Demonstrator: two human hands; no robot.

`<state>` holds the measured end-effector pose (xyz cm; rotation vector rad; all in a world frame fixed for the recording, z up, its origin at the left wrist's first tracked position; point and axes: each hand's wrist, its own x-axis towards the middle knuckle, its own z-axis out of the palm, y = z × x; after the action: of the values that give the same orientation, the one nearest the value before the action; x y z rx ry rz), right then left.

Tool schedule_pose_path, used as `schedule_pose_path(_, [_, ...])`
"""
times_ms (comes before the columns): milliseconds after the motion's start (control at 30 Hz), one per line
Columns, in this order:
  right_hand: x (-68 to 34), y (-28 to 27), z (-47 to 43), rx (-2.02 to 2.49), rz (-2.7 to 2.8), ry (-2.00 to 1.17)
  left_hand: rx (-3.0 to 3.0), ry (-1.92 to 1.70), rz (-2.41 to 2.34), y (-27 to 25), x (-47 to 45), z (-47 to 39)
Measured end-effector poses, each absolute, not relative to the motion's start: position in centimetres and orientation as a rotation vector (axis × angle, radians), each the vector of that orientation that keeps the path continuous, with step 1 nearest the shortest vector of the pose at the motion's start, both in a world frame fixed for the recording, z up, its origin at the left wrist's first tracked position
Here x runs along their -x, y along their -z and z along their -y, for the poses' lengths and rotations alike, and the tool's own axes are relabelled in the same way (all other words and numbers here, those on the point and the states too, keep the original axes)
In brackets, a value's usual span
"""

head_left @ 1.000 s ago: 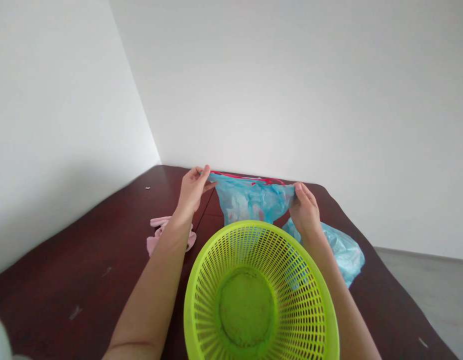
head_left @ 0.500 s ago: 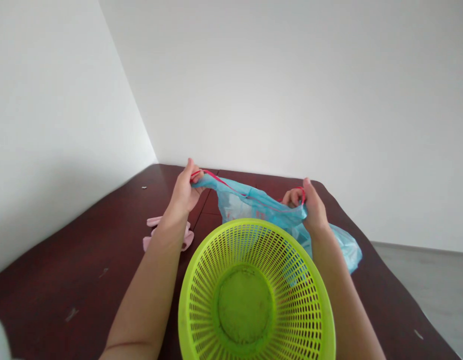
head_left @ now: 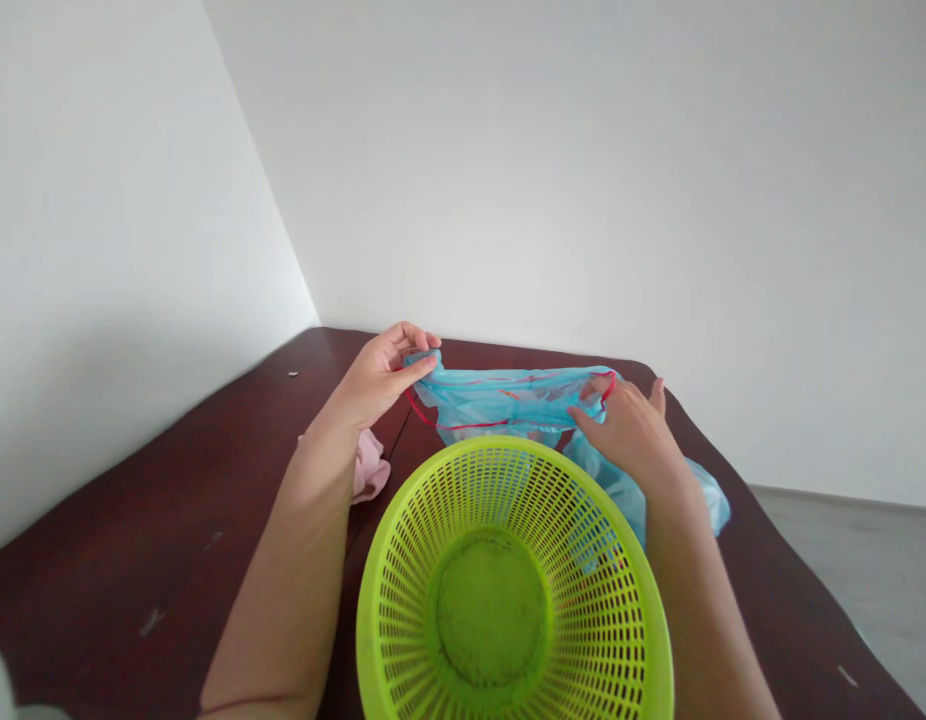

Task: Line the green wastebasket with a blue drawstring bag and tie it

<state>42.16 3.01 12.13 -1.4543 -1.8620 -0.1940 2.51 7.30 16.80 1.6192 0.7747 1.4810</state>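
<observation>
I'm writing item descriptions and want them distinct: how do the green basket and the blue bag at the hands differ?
Colour: the green basket is yellowish green; the blue bag is light blue with red cord at its mouth.
Form: the basket is round with slotted walls; the bag is thin and creased.
Handling: neither hand holds the basket; the left hand pinches the bag's edge.
Both have an open mouth.

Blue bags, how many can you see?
2 that I can make out: a held blue bag between the left hand and right hand, and a second blue bag on the table, partly behind the right forearm. The basket may hide more.
</observation>
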Motion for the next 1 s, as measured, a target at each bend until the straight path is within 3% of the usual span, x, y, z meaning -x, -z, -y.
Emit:
schedule_pose_path(167, [-39.8, -15.2, -1.3, 1.282, 1.682, 0.143, -1.889, -1.431, -0.916, -16.9, -3.3, -6.9])
schedule_pose_path(333, [-38.1, -16.2, -0.5, 1.138, 1.578, 0.114, -2.212, -1.038, -1.054, -15.8, -3.5, -7.0])
schedule_pose_path(600, [-35.9, -16.0, 0.2, 0.736, 1.25, 0.437, -1.836, -0.954, -0.86, -14.0, -4.5, -8.9])
schedule_pose_path(667, [-35.6, -16.1, 0.6, 0.664, 1.339, 0.233, -1.641, -1.024, -0.792, -13.6, -5.5, -9.1])
schedule_pose_path(833, [-36.5, -14.5, -1.4, 0.799, 1.814, -0.857, -1.406, -1.265, -0.76, -12.8, -8.3, -9.5])
schedule_pose_path(1000, [-36.7, -11.1, -5.1, 1.256, 2.012, -0.704, -1.246, -1.309, -0.738, -12.6, -8.6, -10.0])
